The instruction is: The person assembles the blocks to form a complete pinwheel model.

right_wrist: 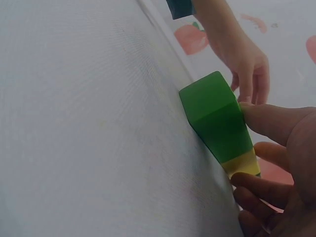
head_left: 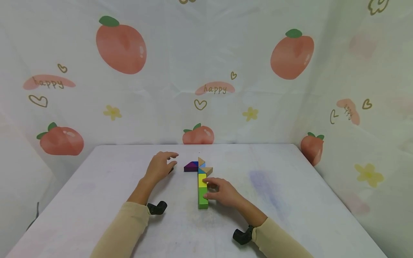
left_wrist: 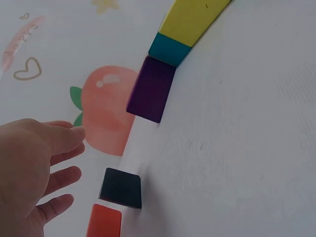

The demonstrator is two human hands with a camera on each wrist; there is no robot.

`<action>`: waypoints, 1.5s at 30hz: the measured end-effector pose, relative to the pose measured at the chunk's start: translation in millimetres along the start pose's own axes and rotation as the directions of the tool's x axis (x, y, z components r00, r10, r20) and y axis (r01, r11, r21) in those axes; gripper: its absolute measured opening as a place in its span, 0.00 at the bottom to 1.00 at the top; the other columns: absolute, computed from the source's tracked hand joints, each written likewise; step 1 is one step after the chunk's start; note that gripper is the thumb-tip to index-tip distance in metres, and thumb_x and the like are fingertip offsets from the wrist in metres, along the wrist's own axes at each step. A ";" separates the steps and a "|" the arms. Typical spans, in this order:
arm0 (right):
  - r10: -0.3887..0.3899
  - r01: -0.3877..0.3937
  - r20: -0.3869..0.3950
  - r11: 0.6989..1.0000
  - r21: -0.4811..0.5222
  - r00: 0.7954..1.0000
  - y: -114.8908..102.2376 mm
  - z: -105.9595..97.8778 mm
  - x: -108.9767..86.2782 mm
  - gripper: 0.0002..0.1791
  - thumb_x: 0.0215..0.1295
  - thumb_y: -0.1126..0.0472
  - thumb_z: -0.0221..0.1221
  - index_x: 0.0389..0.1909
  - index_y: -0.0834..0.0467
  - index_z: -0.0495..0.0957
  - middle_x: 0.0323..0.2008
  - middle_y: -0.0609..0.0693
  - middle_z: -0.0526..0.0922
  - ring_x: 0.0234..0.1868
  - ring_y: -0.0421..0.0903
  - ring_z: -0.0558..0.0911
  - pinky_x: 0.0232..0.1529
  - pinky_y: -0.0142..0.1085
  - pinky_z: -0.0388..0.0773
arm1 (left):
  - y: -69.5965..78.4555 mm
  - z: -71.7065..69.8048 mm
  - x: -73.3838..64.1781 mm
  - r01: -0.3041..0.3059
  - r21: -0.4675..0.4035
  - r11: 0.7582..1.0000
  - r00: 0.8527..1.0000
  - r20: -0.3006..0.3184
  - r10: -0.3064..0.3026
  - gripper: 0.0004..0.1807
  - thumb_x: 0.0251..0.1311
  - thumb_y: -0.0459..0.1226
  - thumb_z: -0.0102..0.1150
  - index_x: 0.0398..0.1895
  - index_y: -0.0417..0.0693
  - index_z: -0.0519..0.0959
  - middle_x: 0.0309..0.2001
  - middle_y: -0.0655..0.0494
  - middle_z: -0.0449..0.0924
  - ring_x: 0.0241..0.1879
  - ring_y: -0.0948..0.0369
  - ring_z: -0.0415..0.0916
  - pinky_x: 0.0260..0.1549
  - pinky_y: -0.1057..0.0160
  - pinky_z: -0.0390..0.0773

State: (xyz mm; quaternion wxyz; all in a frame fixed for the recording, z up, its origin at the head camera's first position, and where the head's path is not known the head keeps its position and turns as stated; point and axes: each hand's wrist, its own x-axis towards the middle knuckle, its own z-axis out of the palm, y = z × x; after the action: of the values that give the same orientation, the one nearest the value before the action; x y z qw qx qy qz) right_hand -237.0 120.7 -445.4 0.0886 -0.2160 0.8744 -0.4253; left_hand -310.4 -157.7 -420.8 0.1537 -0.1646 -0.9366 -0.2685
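Note:
My right hand (head_left: 224, 193) touches the right side of a row of blocks, its thumb at the green block (head_left: 203, 198) and a finger at the yellow block (head_left: 202, 180). From the right wrist view, the green block (right_wrist: 212, 113) lies under the thumb tip and the yellow block (right_wrist: 243, 164) is near the fingers. Nothing is held by my left hand (head_left: 159, 165), which hovers left of the row with thumb and fingers apart. Close to it in the left wrist view are a dark block (left_wrist: 121, 187) and a red block (left_wrist: 104, 222).
Beyond the yellow block are a purple block (head_left: 190, 167), blue pieces (head_left: 202, 165) and two wooden triangles (head_left: 201, 162), joined to the row's far end. A patterned cloth (head_left: 161, 89) hangs behind the white table (head_left: 129, 161). Black wrist mounts (head_left: 157, 208) stick out from both sleeves.

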 end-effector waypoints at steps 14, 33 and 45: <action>0.036 -0.036 0.006 0.999 0.020 0.999 0.9 0.2 1.8 0.30 0.60 0.51 0.68 0.64 0.52 0.74 0.57 0.49 0.78 0.58 0.48 0.75 0.61 0.50 0.69 | -16.5 -0.9 -13.8 0.088 0.045 0.995 0.995 0.052 -0.090 0.18 0.61 0.39 0.64 0.54 0.45 0.81 0.50 0.44 0.81 0.48 0.47 0.75 0.50 0.45 0.73; 0.038 -0.038 -0.008 0.999 0.001 0.999 1.5 0.2 1.6 0.30 0.59 0.51 0.68 0.63 0.51 0.74 0.55 0.48 0.79 0.57 0.47 0.75 0.61 0.50 0.69 | -19.3 5.1 -20.8 0.204 0.066 0.977 0.978 0.039 -0.207 0.20 0.58 0.43 0.66 0.51 0.43 0.83 0.40 0.46 0.84 0.44 0.45 0.75 0.41 0.46 0.73; 0.016 -0.016 -0.002 1.000 -0.004 1.000 1.7 -0.8 1.5 0.30 0.59 0.52 0.68 0.63 0.52 0.74 0.53 0.47 0.79 0.56 0.47 0.75 0.60 0.49 0.69 | -15.7 1.9 -19.6 0.186 0.075 0.980 0.981 0.040 -0.190 0.11 0.57 0.40 0.67 0.41 0.44 0.85 0.34 0.53 0.85 0.38 0.49 0.78 0.35 0.49 0.74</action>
State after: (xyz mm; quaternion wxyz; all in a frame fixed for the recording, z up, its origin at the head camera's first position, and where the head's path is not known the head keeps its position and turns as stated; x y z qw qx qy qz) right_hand -239.1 121.5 -446.2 0.0906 -0.2086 0.8770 -0.4232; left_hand -299.3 -173.6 -436.8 0.1112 -0.0760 -0.9603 -0.2445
